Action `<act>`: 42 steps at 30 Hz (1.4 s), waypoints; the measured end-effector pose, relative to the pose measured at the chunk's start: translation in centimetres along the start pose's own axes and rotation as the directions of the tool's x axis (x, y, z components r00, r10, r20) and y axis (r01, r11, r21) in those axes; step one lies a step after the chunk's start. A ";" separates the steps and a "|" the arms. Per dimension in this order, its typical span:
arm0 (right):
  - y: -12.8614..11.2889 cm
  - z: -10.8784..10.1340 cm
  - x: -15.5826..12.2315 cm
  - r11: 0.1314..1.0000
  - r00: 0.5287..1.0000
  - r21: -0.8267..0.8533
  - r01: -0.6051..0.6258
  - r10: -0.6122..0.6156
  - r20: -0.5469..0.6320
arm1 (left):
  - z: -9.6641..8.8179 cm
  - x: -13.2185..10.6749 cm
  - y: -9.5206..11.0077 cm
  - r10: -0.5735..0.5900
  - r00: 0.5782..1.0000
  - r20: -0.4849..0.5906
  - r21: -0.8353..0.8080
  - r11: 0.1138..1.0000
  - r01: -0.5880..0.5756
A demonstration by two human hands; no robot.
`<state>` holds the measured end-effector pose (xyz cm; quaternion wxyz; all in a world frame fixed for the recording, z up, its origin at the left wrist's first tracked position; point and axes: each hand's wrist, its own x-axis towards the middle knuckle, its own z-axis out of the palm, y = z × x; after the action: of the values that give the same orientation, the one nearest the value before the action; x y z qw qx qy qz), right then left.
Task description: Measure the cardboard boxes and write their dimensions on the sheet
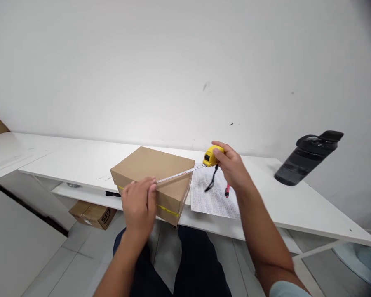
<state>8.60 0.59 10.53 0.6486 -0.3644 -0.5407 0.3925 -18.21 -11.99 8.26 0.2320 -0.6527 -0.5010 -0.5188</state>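
A yellow plastic tape measure (210,156) is gripped by the closed fingers of the right hand (233,169) above the white surface (281,206), its white blade (176,177) stretched across the brown cardboard box (154,165) and pinched by the left hand (139,206).

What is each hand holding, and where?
Right hand grips the tape measure by its case; left hand pinches the end of the blade on the box.
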 end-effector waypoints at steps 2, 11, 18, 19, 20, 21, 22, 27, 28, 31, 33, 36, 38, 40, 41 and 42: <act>-1.3 -1.1 -3.1 0.997 0.997 -0.028 0.071 -0.069 0.044 | 0.1 3.4 -1.9 -0.101 0.995 0.017 -0.076 0.992 0.102; 0.5 5.3 -8.0 0.903 0.899 -0.328 0.279 -0.365 -0.241 | 8.8 16.0 -9.4 -0.470 0.552 0.689 -0.124 0.673 0.729; 1.4 5.9 -5.4 0.911 0.931 -0.304 0.277 -0.333 -0.150 | 8.4 16.9 -10.7 -0.475 0.373 0.797 -0.023 0.594 0.804; 1.4 5.8 -5.4 0.914 0.935 -0.297 0.276 -0.327 -0.138 | 8.0 17.1 -10.7 -0.460 0.368 0.808 -0.028 0.594 0.804; 1.3 5.6 -5.4 0.921 0.941 -0.288 0.261 -0.309 -0.136 | 7.7 17.2 -10.7 -0.443 0.372 0.816 -0.043 0.595 0.803; 1.3 5.4 -5.6 0.932 0.950 -0.276 0.234 -0.280 -0.139 | 7.5 17.3 -10.7 -0.424 0.381 0.822 -0.064 0.595 0.801; 1.3 5.2 -5.8 0.945 0.959 -0.259 0.200 -0.243 -0.145 | 7.4 17.4 -10.8 -0.405 0.391 0.827 -0.085 0.597 0.798; 1.9 2.4 -8.0 0.976 0.967 -0.207 0.065 -0.113 -0.229 | 7.5 17.5 -11.9 -0.377 0.434 0.819 -0.137 0.605 0.784; 1.9 1.5 -8.6 0.977 0.960 -0.208 0.053 -0.107 -0.260 | 7.6 17.6 -12.5 -0.392 0.443 0.806 -0.136 0.606 0.784; 1.7 -1.4 -9.9 0.973 0.941 -0.229 0.021 -0.096 -0.323 | 7.7 17.7 -14.6 -0.452 0.466 0.760 -0.111 0.616 0.780; 1.3 -2.9 -10.0 0.967 0.941 -0.255 0.020 -0.105 -0.322 | 7.9 17.6 -15.8 -0.487 0.466 0.739 -0.067 0.635 0.770; 0.6 -3.9 -9.0 0.955 0.946 -0.288 0.078 -0.162 -0.282 | 8.6 16.9 -16.7 -0.533 0.440 0.723 0.057 0.681 0.730; 0.4 -3.8 -7.9 0.944 0.946 -0.301 0.132 -0.211 -0.245 | 9.3 16.3 -16.8 -0.565 0.414 0.714 0.164 0.709 0.686; 0.4 -3.6 -7.0 0.927 0.946 -0.328 0.180 -0.255 -0.200 | 10.0 15.9 -16.8 -0.599 0.393 0.698 0.264 0.725 0.636; 0.5 -3.5 -6.6 0.916 0.943 -0.349 0.199 -0.275 -0.186 | 10.3 15.7 -16.8 -0.614 0.389 0.687 0.305 0.729 0.613; 0.7 -3.4 -6.3 0.905 0.940 -0.371 0.210 -0.291 -0.178 | 10.6 15.6 -16.8 -0.628 0.393 0.672 0.339 0.732 0.591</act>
<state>11.23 -4.98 6.80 0.6773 -0.4427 -0.5655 0.1595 -29.18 9.74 15.04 -0.1881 -0.5701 -0.7638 -0.2371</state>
